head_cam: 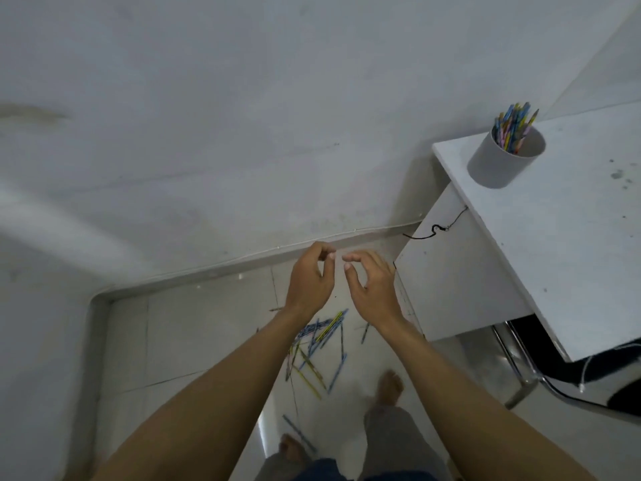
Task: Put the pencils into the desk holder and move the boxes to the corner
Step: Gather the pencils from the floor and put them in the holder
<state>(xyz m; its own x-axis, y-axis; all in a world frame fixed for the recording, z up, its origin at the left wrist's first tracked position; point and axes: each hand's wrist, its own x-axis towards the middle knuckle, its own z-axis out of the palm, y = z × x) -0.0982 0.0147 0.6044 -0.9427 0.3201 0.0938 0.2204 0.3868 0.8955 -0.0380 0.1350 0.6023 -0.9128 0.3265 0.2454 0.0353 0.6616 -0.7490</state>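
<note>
Several blue and yellow pencils (321, 345) lie scattered on the pale tiled floor below my arms. One more pencil (299, 433) lies close to my feet. A white round desk holder (499, 166) stands near the corner of the white desk (569, 237) at the right, with several coloured pencils (515, 128) upright in it. My left hand (310, 277) and my right hand (373, 284) hover side by side above the floor, fingers curled and apart, holding nothing. No boxes are in view.
A white wall fills the upper half and meets the floor at a skirting (222, 269). A thin black wire (437, 230) hangs on the desk's side panel. A black chair with metal legs (562, 373) sits under the desk. My bare feet (390, 385) stand on the tiles.
</note>
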